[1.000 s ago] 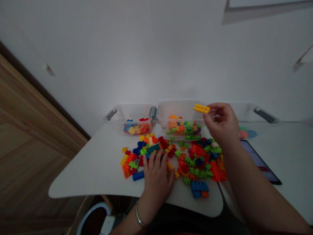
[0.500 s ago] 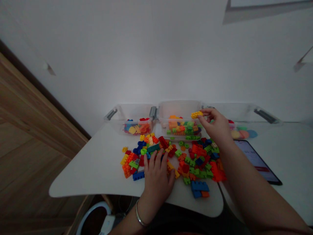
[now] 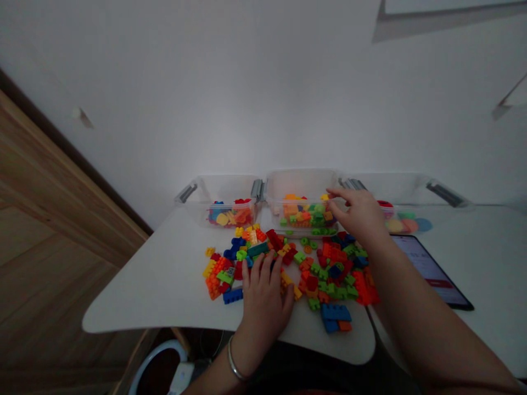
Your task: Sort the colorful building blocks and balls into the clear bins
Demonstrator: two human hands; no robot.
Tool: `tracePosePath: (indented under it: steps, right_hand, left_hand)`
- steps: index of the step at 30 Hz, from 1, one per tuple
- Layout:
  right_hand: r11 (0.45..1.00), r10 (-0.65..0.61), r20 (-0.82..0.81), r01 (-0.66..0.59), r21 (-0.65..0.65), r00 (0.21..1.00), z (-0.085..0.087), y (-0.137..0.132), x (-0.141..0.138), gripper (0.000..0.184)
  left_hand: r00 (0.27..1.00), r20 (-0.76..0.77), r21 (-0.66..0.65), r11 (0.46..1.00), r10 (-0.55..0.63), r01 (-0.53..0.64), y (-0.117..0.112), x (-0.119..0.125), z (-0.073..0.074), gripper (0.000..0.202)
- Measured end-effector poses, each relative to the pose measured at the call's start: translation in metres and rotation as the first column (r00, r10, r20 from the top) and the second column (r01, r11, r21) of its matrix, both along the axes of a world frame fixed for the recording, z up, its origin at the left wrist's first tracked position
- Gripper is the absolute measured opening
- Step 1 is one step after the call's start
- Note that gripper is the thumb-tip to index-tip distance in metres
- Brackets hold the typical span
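My right hand (image 3: 360,216) reaches over the right rim of the middle clear bin (image 3: 302,178), fingers stretched out and apart. A yellow brick (image 3: 325,196) lies just at its fingertips, on the orange and green bricks inside that bin. My left hand (image 3: 263,299) rests flat on the white table (image 3: 164,285), fingers spread and touching the near edge of a loose pile of coloured bricks (image 3: 329,269). It holds nothing. A silver bangle sits on that wrist.
A left clear bin (image 3: 218,189) holds red, blue and yellow pieces; a right clear bin (image 3: 411,189) holds flat round pieces. A dark tablet (image 3: 432,271) lies right of the pile. A wooden panel (image 3: 49,219) stands at left, a white wall behind.
My right hand has come down and left from above the table to the middle bin with the yellow brick, and its fingers have opened. My left hand has stayed in place.
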State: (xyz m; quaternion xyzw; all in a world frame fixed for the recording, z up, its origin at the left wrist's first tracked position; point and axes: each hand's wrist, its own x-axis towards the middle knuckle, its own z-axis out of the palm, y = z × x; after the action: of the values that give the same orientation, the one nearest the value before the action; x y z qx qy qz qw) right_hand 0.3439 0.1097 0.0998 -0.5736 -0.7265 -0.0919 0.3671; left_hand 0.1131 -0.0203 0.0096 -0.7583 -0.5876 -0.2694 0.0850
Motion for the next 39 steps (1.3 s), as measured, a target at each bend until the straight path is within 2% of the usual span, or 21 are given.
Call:
tracePosePath:
  steps: [2, 6, 9, 12, 14, 16, 17, 20, 22, 27, 34, 39]
  right_hand:
    - [1.000, 0.001, -0.020, -0.001, -0.010, 1.000, 0.001, -0.001, -0.001, 0.039]
    - [0.999, 0.036, -0.193, -0.032, 0.020, 0.981, 0.007, -0.004, -0.002, 0.043]
    - [0.997, 0.071, -0.268, -0.061, 0.047, 0.961, 0.015, -0.012, -0.003, 0.029]
    - [0.985, 0.169, -0.221, -0.171, 0.011, 0.961, 0.022, -0.020, -0.005, 0.018]
    - [0.945, 0.303, -0.138, -0.315, -0.083, 0.943, 0.025, -0.025, -0.010, 0.019]
    - [0.868, 0.435, -0.036, -0.430, -0.247, 0.900, 0.023, -0.027, -0.016, 0.019]
    - [0.826, 0.481, 0.015, -0.448, -0.343, 0.876, 0.022, -0.028, -0.020, 0.019]
    - [0.733, 0.544, 0.161, -0.372, -0.569, 0.824, 0.013, -0.029, -0.033, 0.019]
    - [0.706, 0.546, 0.234, -0.291, -0.646, 0.805, 0.006, -0.029, -0.042, 0.018]
    - [0.735, 0.476, 0.342, -0.153, -0.661, 0.810, -0.004, -0.031, -0.051, 0.019]
    - [0.731, 0.468, 0.370, -0.116, -0.673, 0.803, -0.008, -0.033, -0.056, 0.038]
    - [0.736, 0.443, 0.388, -0.081, -0.672, 0.808, -0.012, -0.031, -0.057, 0.029]
  left_hand:
    - [1.000, 0.001, 0.000, 1.000, 0.000, 0.000, 0.000, 0.000, 0.000, 0.047]
    - [1.000, 0.024, -0.010, 1.000, -0.003, 0.003, 0.000, 0.000, 0.000, 0.047]
    - [1.000, 0.030, -0.020, 1.000, -0.004, 0.005, 0.000, 0.000, 0.001, 0.047]
    - [1.000, 0.026, -0.019, 1.000, -0.009, 0.010, -0.001, 0.000, 0.002, 0.047]
    - [1.000, 0.022, -0.018, 1.000, -0.007, 0.008, -0.001, 0.000, 0.002, 0.047]
    - [1.000, 0.015, -0.018, 1.000, -0.001, 0.001, -0.001, 0.001, 0.003, 0.046]
    - [1.000, 0.011, -0.017, 1.000, 0.002, -0.002, -0.001, 0.001, 0.003, 0.046]
    - [1.000, -0.003, -0.023, 1.000, 0.005, -0.005, -0.001, 0.001, 0.003, 0.046]
    - [1.000, -0.001, -0.031, 1.000, 0.005, -0.005, -0.001, 0.001, 0.002, 0.046]
    - [1.000, 0.009, -0.026, 1.000, -0.001, 0.001, -0.001, 0.000, 0.002, 0.047]
    - [0.999, 0.035, -0.042, 0.999, -0.007, 0.009, -0.001, 0.001, 0.004, 0.045]
    - [0.999, 0.032, -0.040, 0.999, -0.005, 0.007, -0.001, 0.001, 0.004, 0.046]
